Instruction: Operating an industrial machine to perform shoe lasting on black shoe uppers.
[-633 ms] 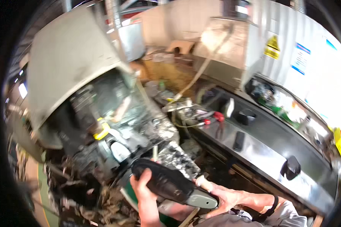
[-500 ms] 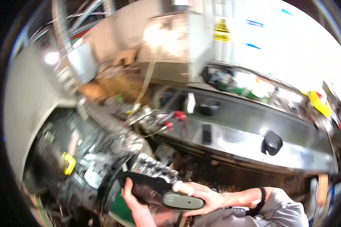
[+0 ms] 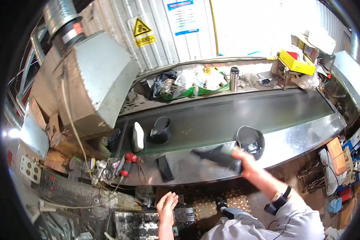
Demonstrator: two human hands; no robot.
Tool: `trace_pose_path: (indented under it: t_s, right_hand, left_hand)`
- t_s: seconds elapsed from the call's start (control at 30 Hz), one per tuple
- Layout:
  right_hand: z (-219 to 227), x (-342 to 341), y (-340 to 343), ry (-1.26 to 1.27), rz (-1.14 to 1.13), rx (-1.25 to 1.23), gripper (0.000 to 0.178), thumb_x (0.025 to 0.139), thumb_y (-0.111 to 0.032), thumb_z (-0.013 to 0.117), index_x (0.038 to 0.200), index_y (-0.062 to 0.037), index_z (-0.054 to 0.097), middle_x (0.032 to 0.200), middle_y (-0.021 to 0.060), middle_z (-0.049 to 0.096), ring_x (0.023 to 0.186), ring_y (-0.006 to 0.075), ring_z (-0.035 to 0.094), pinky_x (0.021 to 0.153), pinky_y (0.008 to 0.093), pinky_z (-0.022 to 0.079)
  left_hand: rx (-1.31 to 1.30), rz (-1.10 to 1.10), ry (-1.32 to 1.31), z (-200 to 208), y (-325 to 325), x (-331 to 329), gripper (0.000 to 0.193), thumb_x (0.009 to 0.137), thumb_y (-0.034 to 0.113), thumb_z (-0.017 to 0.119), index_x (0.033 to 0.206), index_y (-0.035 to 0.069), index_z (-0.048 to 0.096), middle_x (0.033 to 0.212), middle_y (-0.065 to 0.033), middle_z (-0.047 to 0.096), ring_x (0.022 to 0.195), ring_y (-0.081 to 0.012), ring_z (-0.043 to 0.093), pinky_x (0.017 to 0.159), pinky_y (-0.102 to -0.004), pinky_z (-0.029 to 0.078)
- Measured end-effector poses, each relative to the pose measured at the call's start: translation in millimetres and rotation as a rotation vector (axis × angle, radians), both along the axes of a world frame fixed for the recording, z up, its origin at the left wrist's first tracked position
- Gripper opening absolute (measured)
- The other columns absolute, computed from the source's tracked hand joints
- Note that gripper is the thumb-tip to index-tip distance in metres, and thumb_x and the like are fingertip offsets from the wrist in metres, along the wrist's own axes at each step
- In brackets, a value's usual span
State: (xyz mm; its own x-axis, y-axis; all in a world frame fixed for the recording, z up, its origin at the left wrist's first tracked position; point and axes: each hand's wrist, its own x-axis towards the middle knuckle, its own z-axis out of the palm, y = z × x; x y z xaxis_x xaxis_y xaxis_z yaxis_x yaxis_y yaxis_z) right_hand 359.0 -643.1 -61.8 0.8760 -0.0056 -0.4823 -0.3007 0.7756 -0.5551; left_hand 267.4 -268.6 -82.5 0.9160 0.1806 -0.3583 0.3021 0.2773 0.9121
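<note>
My right hand (image 3: pixel 247 163) is closed around a black shoe (image 3: pixel 218 156), blurred by motion, held low over the near metal edge of the conveyor. Just beyond that hand is a black open-topped cuff-shaped piece (image 3: pixel 251 142). My left hand (image 3: pixel 167 206) is empty, its fingers loosely curled, above the dark machinery on the near side. A black phone-like slab (image 3: pixel 164 168) lies on the metal edge ahead of it. Farther back on the belt (image 3: pixel 204 120) are a white sole-shaped piece (image 3: pixel 138 137) and another black cuff-shaped piece (image 3: pixel 160 130).
At the left stands a large metal hood (image 3: pixel 104 76). Red-knobbed tools (image 3: pixel 129 160) and cables lie by the belt's left end. Behind the belt are green-edged bags (image 3: pixel 196 86), a steel flask (image 3: pixel 234 79) and a yellow box (image 3: pixel 296 63). A wooden board (image 3: pixel 336 156) is at right.
My view has swung rightward to the conveyor. The shoe, between both hands earlier, is now in my right hand alone over the metal edge; my left hand has let go.
</note>
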Motion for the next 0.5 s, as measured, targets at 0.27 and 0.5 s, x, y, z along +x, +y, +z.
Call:
trace_pose_path:
  t_s: [0.27,0.5]
  right_hand:
    - [-84.7,166.2,-297.4,0.099,-0.737,-0.345,0.067,0.084,-0.013,0.075,0.142,-0.0127,0.042,0.106,0.0157,0.066,0.089,0.0322,0.068,0.080,0.0520,0.059]
    - [-90.6,187.7,-141.6,-0.320,-0.451,-1.047,0.047,0.091,0.002,0.058,0.137,-0.0095,0.054,0.082,0.0045,0.063,0.067,0.0121,0.058,0.060,0.0293,0.050]
  left_hand:
    - [0.161,0.157,0.285,-47.6,1.7,4.7,0.040,0.099,0.021,0.065,0.130,-0.002,0.057,0.117,-0.0181,0.068,0.106,-0.0303,0.069,0.094,-0.0402,0.055]
    - [0.266,0.090,0.432,-66.0,19.5,47.6,0.037,0.099,0.020,0.065,0.128,-0.001,0.059,0.112,-0.0148,0.069,0.102,-0.0272,0.070,0.089,-0.0376,0.056]
